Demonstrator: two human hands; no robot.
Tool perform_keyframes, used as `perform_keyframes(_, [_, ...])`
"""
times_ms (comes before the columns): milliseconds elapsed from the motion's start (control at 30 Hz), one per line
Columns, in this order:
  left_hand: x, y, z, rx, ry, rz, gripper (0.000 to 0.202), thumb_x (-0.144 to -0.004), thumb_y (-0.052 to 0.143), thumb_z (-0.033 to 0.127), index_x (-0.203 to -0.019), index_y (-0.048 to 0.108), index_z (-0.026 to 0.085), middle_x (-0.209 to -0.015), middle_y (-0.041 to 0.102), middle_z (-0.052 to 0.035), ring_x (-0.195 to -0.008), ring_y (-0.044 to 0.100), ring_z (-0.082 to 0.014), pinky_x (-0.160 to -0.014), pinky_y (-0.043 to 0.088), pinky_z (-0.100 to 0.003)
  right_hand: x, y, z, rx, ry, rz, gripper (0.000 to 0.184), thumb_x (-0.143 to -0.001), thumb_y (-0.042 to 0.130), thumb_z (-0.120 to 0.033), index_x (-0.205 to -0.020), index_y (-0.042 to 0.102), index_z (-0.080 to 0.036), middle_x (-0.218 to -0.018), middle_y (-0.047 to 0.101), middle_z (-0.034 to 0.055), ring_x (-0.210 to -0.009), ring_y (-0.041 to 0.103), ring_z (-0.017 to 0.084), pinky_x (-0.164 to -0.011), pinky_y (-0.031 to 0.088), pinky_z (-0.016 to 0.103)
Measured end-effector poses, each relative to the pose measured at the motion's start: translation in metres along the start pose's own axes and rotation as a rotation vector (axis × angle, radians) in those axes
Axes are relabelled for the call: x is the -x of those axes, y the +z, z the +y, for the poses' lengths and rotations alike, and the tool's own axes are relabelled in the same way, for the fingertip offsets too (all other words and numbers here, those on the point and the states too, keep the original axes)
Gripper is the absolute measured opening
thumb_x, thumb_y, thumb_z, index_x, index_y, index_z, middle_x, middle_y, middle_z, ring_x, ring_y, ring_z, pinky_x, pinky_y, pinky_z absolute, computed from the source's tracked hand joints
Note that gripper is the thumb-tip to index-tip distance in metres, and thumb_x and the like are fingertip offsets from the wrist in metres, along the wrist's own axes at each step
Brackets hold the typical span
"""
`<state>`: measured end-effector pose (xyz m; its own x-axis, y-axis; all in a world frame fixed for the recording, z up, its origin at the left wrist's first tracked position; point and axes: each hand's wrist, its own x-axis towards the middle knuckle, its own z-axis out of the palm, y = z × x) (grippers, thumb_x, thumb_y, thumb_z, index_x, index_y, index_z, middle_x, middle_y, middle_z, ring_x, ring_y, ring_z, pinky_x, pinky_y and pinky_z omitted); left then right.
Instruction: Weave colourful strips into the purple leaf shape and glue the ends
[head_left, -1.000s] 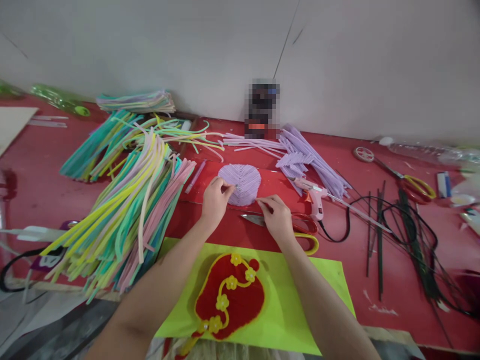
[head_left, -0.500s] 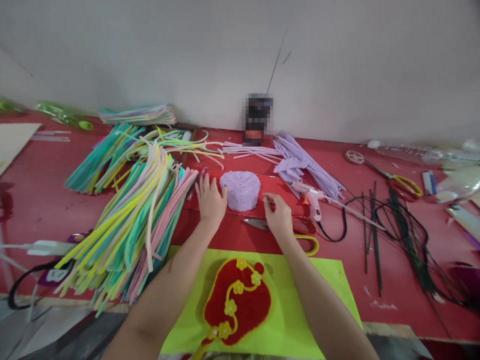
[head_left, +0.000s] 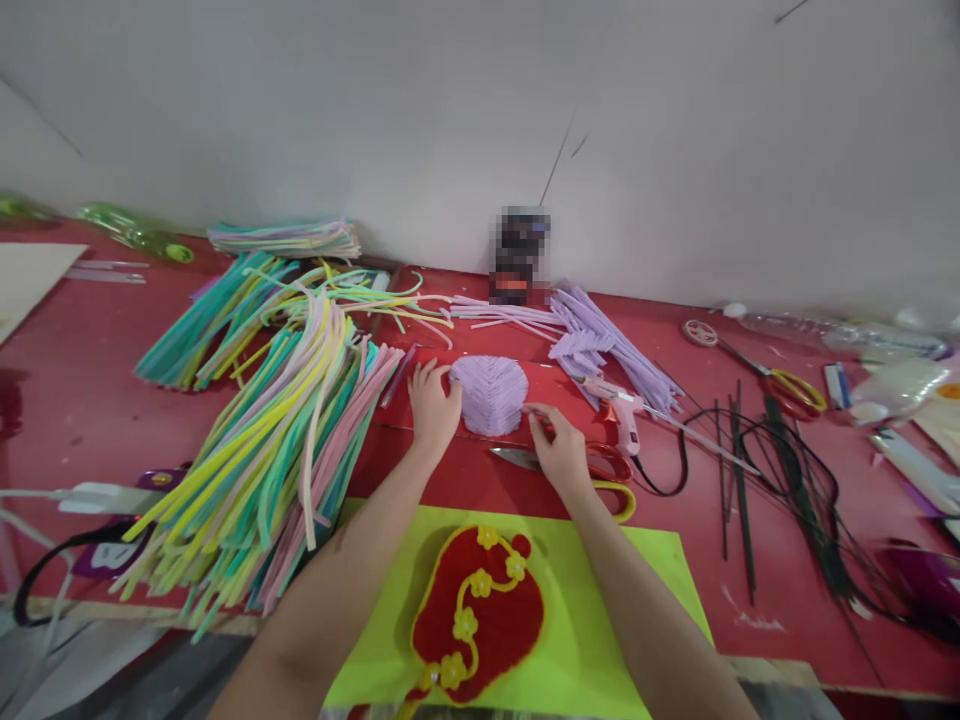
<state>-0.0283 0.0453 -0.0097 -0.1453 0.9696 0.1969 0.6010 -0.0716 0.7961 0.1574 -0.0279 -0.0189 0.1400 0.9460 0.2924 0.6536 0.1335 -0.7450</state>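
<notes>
A round lilac piece made of woven fuzzy stems (head_left: 491,392) lies on a red sheet (head_left: 540,385) near the middle of the table. My left hand (head_left: 433,405) rests flat on the sheet, fingers stretched out, touching the piece's left edge. My right hand (head_left: 556,445) lies at the piece's lower right edge, fingers partly curled with the fingertips on the sheet, and I see nothing in it. Just under that hand lie scissors (head_left: 577,465) with red and yellow handles.
A big heap of pastel fuzzy stems (head_left: 277,420) fills the left. Loose lilac stems (head_left: 600,340) and a pink glue gun (head_left: 619,400) lie to the right, then dark wires (head_left: 780,460) and more scissors (head_left: 780,380). A red heart-like piece (head_left: 480,610) sits on a green sheet (head_left: 600,620) in front.
My left hand let go of a pinch at the lilac piece's upper edge and now lies flat at its left side. My right hand stayed at the lower right edge.
</notes>
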Motion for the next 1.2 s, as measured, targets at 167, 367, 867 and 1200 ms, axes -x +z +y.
perform_keyframes(167, [0.002, 0.002, 0.003, 0.447, -0.109, -0.024, 0.037, -0.076, 0.054, 0.02, -0.113, 0.052, 0.017, -0.116, 0.059, -0.0121, -0.112, 0.053, -0.0228, -0.098, 0.039, -0.04, 0.003, -0.003, 0.001, -0.036, 0.018, -0.016, 0.024, -0.085, 0.044, -0.03, -0.097, 0.062, -0.02, -0.098, 0.068, 0.0077, -0.092, 0.063, 0.021, -0.085, 0.047, 0.036])
perform_keyframes(367, [0.0, 0.01, 0.001, 0.778, -0.264, -0.039, 0.072, -0.065, 0.064, 0.01, -0.131, 0.038, 0.018, -0.103, 0.065, -0.0081, -0.1, 0.06, -0.0188, -0.089, 0.046, -0.032, -0.001, -0.013, -0.004, -0.029, 0.048, 0.035, 0.025, -0.084, 0.043, -0.031, -0.096, 0.062, -0.019, -0.096, 0.068, 0.0081, -0.083, 0.062, 0.019, -0.075, 0.048, 0.032])
perform_keyframes(867, [-0.009, 0.021, -0.01, 1.134, -0.325, -0.22, 0.034, -0.055, 0.073, 0.02, -0.088, 0.065, 0.016, -0.089, 0.068, -0.0037, -0.089, 0.061, -0.0179, -0.09, 0.041, -0.035, -0.005, -0.1, 0.078, 0.376, 0.627, 0.091, 0.04, -0.068, 0.054, -0.057, -0.072, 0.06, -0.018, -0.061, 0.061, 0.0065, -0.069, 0.058, 0.025, -0.066, 0.041, 0.035])
perform_keyframes(1200, [-0.011, 0.016, -0.013, 1.236, -0.333, -0.228, 0.031, -0.057, 0.073, 0.022, -0.084, 0.059, 0.016, -0.076, 0.066, -0.0007, -0.081, 0.062, -0.0151, -0.086, 0.042, -0.031, -0.007, -0.096, 0.068, 0.426, 0.48, 0.395, 0.038, -0.077, 0.043, -0.047, -0.084, 0.059, -0.013, -0.081, 0.063, 0.0139, -0.076, 0.056, 0.025, -0.072, 0.041, 0.037])
